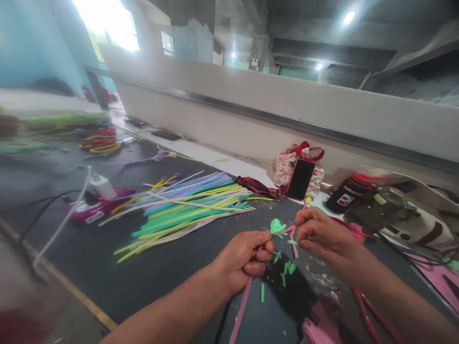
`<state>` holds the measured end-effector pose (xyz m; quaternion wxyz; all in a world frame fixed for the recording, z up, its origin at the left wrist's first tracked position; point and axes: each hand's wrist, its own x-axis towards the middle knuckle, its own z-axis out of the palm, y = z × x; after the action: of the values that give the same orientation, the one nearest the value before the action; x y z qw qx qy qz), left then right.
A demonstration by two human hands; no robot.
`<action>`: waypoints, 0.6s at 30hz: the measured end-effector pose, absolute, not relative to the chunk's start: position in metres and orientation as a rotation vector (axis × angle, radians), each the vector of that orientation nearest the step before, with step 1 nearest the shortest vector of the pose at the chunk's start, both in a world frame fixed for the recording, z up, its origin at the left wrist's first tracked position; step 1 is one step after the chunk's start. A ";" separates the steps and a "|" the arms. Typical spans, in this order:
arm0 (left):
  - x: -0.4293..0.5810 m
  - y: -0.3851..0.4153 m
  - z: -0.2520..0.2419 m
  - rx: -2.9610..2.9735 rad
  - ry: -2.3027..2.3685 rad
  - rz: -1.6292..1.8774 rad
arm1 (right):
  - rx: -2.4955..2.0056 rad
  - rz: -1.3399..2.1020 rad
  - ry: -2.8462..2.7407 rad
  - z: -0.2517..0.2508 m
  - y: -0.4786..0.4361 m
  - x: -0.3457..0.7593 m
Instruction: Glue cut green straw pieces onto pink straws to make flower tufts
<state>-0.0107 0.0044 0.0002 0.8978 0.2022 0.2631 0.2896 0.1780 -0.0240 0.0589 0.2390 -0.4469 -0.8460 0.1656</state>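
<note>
My left hand [249, 255] is closed around a pink pipe cleaner [241, 308]; its long tail hangs below my fist toward the table's near edge. Just past the left fingertips sits a bunch of light green loops [277, 226]. Bent pink ends of pipe cleaner stretch from there to my right hand [321, 234], whose thumb and fingers pinch together at them. A short green piece [292, 242] lies by the right fingertips; whether it is held I cannot tell. Below the hands, several cut green pieces [289, 267] are scattered on the dark table.
Left of my hands lies a pile of coloured pipe cleaners [190, 205]. A purple power strip [95, 205] with a white plug stands farther left. Behind are a phone [301, 179] against a patterned bag [285, 165], a black bottle [346, 193] and a canvas bag [419, 210].
</note>
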 end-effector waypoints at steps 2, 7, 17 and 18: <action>-0.011 0.004 0.001 0.420 0.521 0.562 | -1.233 0.430 -2.336 0.057 -0.025 0.181; -0.010 0.003 0.001 0.471 0.536 0.518 | -1.240 0.385 -2.252 0.048 -0.027 0.188; -0.005 0.001 -0.009 0.675 0.649 0.588 | -1.249 0.599 -2.162 0.041 -0.034 0.186; -0.005 0.001 -0.009 0.683 0.646 0.590 | -1.253 0.607 -2.150 0.041 -0.033 0.186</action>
<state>-0.0051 0.0009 -0.0087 0.8498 0.3244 0.3069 0.2801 0.1863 -0.0329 0.0409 0.2861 -0.4689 -0.8042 0.2272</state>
